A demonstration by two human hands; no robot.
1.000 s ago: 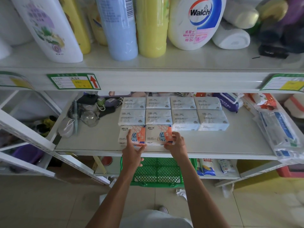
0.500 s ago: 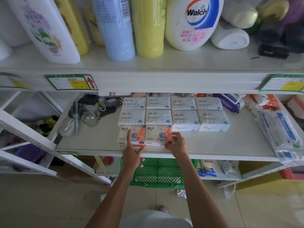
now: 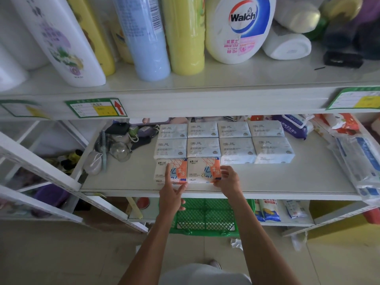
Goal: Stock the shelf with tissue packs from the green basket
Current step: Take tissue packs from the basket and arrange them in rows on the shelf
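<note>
**Tissue packs lined up at shelf's front edge**

Hands worked the middle shelf (image 3: pixel 287 182) at frame centre, where two orange-patterned tissue packs (image 3: pixel 202 170) sat side by side before eight pale blue packs (image 3: pixel 236 150). The left hand (image 3: pixel 171 197) lay open, fingers spread across the left pack; the right hand (image 3: pixel 228 182) pinched the right pack's corner. Below, the green basket (image 3: pixel 205 219) was largely hidden by shelf and arms, its contents unclear. A "Walch" bottle (image 3: pixel 239 27) stood above. The shelf tag (image 3: pixel 95 107) print was unreadable.
</note>
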